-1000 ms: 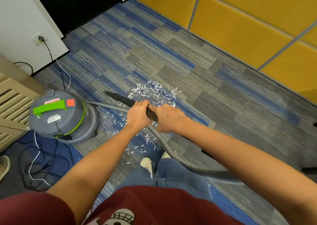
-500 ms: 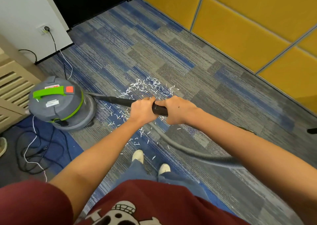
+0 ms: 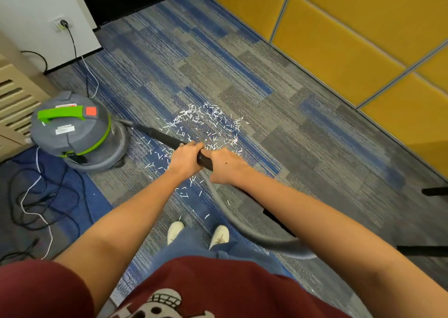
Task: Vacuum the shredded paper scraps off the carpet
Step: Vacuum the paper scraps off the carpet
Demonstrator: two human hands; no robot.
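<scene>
Versus 1.0 s ago: the far end of the black wand (image 3: 160,136) sits closer to the grey-and-green vacuum canister (image 3: 72,133), just beside its base, where earlier it stood clear of it, further out on the carpet (image 3: 242,87). Grip unchanged: both hands stay curled round the wand. The left hand (image 3: 185,156) is ahead and the right hand (image 3: 228,166) is just behind it at the rear end, where the grey hose (image 3: 261,239) joins. A short bare stretch of wand shows between them. The patch of white paper scraps (image 3: 206,121) shows no clear change in spread. Orientation: the wand's long axis runs diagonally, from the hands at lower right up to the left. Its open end points toward the canister and away from the yellow wall panels (image 3: 339,39). The densest scraps lie beyond and to the right of the wand, beside its shaft rather than at its tip. A thinner scatter lies under the wand and hands and toward the shoes (image 3: 175,230). Whether the tip touches the carpet cannot be told. The hose leaves the right hand, curves down to the right across the carpet and passes under the right forearm. The canister stands at the left by a beige slatted cabinet (image 3: 14,99), with loose cables (image 3: 36,196) on the floor beside it.
</scene>
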